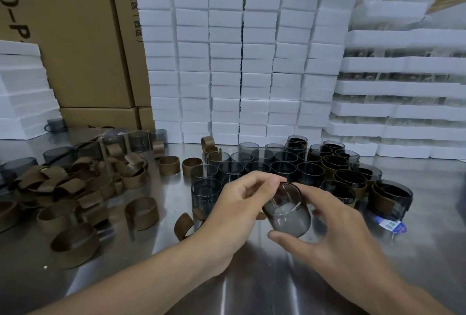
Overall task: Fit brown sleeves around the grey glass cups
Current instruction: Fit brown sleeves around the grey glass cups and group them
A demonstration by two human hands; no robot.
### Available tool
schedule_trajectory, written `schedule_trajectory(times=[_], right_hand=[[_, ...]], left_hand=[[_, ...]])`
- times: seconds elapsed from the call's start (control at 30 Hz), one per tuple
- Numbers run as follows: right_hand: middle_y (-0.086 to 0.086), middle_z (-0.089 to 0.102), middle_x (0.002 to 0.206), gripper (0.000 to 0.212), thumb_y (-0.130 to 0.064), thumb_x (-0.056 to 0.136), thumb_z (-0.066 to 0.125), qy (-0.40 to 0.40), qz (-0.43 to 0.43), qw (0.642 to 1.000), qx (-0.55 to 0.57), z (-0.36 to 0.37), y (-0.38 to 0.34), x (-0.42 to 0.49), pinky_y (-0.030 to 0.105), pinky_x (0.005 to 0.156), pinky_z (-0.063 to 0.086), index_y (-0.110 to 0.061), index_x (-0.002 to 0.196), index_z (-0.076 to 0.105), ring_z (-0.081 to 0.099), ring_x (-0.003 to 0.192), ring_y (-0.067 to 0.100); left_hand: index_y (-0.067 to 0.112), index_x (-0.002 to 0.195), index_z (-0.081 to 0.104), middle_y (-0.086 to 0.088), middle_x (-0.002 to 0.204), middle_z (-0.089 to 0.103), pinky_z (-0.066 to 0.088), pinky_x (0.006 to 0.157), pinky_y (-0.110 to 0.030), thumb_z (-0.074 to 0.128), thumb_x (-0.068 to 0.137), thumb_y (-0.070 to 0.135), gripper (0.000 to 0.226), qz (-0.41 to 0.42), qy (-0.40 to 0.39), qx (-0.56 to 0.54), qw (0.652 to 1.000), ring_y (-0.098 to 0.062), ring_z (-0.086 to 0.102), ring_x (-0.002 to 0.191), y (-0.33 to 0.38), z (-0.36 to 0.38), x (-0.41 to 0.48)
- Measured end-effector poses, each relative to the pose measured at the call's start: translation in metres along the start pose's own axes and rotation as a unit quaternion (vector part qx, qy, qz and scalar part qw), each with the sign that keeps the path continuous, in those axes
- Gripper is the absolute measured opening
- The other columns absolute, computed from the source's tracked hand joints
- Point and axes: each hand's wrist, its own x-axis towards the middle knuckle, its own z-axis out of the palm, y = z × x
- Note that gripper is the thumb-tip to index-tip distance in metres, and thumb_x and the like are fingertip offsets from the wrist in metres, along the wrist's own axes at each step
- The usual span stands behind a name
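Grey cup (287, 212) held tilted above the counter (151, 246)
Right hand (335, 236) holds its base in a curled grip, left hand (239, 206) pinches the rim, probably steadying it for a sleeve; loose brown sleeves (141, 212) lie just left

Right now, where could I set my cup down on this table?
The table is bare along its near edge beside the left hand and right hand holding the grey glass cup, and at the right past the sleeved cups. A narrow lane runs between sleeve pile and bare cups. Further back is crowded.
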Motion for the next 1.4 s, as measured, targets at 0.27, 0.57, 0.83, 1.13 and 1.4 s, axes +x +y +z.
schedule_trajectory(times=[0.27, 0.57, 0.83, 1.13, 1.4], right_hand=[[-0.026, 0.067, 0.115, 0.056, -0.089, 0.082, 0.064, 0.004, 0.007, 1.000, 0.018, -0.007, -0.002, 0.002, 0.030, 0.084, 0.052, -0.057, 0.127, 0.061, 0.065, 0.109, 0.002], [-0.019, 0.065, 0.106, 0.050, -0.091, 0.079, 0.056, 0.002, 0.023, 1.000, 0.005, -0.010, -0.003, 0.003, 0.033, 0.078, 0.052, -0.056, 0.114, 0.061, 0.064, 0.100, 0.005], [-0.018, 0.059, 0.114, 0.049, -0.082, 0.078, 0.066, 0.007, 0.027, 0.999, 0.017, -0.010, -0.002, 0.004, 0.024, 0.078, 0.051, -0.054, 0.118, 0.060, 0.065, 0.102, 0.002], [-0.026, 0.053, 0.115, 0.051, -0.057, 0.077, 0.084, 0.039, 0.033, 0.998, 0.038, -0.008, 0.002, 0.007, 0.016, 0.082, 0.051, -0.048, 0.123, 0.064, 0.064, 0.104, -0.001], [-0.028, 0.047, 0.114, 0.062, -0.056, 0.077, 0.082, 0.067, 0.049, 0.997, 0.002, -0.012, 0.010, 0.010, 0.026, 0.084, 0.052, -0.041, 0.134, 0.064, 0.059, 0.105, -0.004]], left_hand=[[0.037, 0.103, 0.083, 0.009, 0.106, 0.082, 0.059, 0.074, -0.019, 0.059, 0.111, 0.030, 0.027, 0.028, 0.027, 0.048, 0.998, -0.008, 0.078, 0.099, 0.047, -0.038, 0.020], [0.023, 0.076, 0.069, 0.013, 0.065, 0.062, 0.047, 0.065, -0.024, 0.082, 0.084, 0.067, 0.047, -0.054, -0.125, 0.544, 0.828, 0.000, 0.053, 0.057, 0.078, -0.110, 0.028], [0.024, 0.089, 0.073, 0.011, 0.075, 0.077, 0.052, 0.063, -0.019, 0.092, 0.084, 0.041, 0.026, -0.038, -0.205, 0.569, 0.796, 0.003, 0.067, 0.064, 0.065, -0.089, 0.022], [0.024, 0.087, 0.074, 0.005, 0.082, 0.074, 0.051, 0.068, -0.016, 0.087, 0.091, 0.020, 0.014, 0.159, -0.140, 0.346, 0.914, -0.003, 0.065, 0.072, 0.017, -0.049, 0.018], [0.021, 0.099, 0.075, 0.012, 0.097, 0.066, 0.056, 0.078, -0.022, 0.082, 0.094, 0.016, 0.010, 0.251, -0.055, 0.288, 0.923, -0.016, 0.071, 0.089, -0.035, -0.022, 0.007]])
